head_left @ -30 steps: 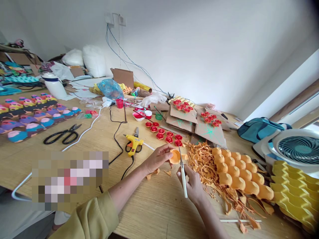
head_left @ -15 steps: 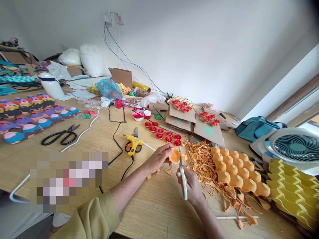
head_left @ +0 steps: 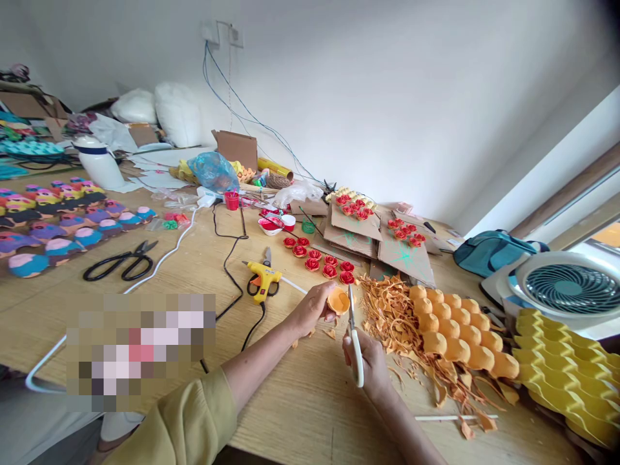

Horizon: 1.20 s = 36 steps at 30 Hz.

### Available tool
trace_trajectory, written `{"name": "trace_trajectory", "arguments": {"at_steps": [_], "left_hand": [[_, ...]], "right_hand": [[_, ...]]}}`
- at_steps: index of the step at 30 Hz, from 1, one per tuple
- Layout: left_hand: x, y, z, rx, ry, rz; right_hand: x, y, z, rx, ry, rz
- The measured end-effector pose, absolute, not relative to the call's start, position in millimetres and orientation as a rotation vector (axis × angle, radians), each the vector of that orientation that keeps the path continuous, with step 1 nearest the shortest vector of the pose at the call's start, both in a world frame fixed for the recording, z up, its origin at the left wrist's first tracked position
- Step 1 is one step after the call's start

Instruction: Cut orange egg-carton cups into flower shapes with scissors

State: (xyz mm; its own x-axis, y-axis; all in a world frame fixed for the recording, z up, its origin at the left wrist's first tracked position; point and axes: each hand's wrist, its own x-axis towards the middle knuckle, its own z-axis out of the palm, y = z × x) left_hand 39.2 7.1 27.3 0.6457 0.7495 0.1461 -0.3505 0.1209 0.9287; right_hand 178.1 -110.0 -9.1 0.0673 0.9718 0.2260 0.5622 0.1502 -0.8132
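My left hand (head_left: 314, 309) pinches an orange egg-carton cup (head_left: 338, 301), its hollow side facing me. My right hand (head_left: 372, 363) grips white-handled scissors (head_left: 356, 352), and their blades point away from me at the cup's right edge. Whether the blades touch the cup I cannot tell for sure. Just beyond the cup lie several red paper roses (head_left: 330, 266). To the right of my hands spreads a heap of orange trimmings (head_left: 387, 310), beside an orange egg carton (head_left: 462, 323). Small orange scraps (head_left: 330, 333) lie under my left hand.
A yellow glue gun (head_left: 263, 281) lies left of my hands, over dark-handled scissors. Black scissors (head_left: 121, 261) and a white cable (head_left: 177, 248) are farther left. Cardboard sheets (head_left: 353, 236) with roses stand behind. A yellow egg tray (head_left: 562, 374) and a fan (head_left: 571, 287) are at right.
The cup has turned slightly in my left hand, showing more of its hollow inside. The scissors stay at its right edge. The whole view has shifted a little.
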Motion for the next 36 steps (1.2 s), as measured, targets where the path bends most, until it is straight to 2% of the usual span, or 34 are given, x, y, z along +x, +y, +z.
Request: {"name": "trace_trajectory", "arguments": {"at_steps": [8,12,18,23,28,30,34,36], "left_hand": [[18,26,35,0.822,0.342,1.059],[0,39,39,0.753,0.298,1.222],[-7,46,35,0.74,0.286,1.291],[-6,44,31,0.756,0.314,1.285],[-4,42,30,0.774,0.337,1.26],[-3,41,29,0.778,0.33,1.254],[1,40,25,0.789,0.292,1.238],[1,41,23,0.792,0.282,1.231]], "right_hand": [[183,-132,9,-1.782,-1.623,0.648],[188,-150,18,-2.073,-1.884,0.402],[154,-159,13,-2.116,-2.17,0.024],[142,-149,13,-2.198,-2.187,-0.118],[191,-162,24,-2.624,-1.818,-0.255],[194,-176,24,-2.594,-1.805,-0.281],[167,-197,14,-2.119,-2.204,-0.074],[165,-198,10,-2.023,-2.327,-0.01]]}}
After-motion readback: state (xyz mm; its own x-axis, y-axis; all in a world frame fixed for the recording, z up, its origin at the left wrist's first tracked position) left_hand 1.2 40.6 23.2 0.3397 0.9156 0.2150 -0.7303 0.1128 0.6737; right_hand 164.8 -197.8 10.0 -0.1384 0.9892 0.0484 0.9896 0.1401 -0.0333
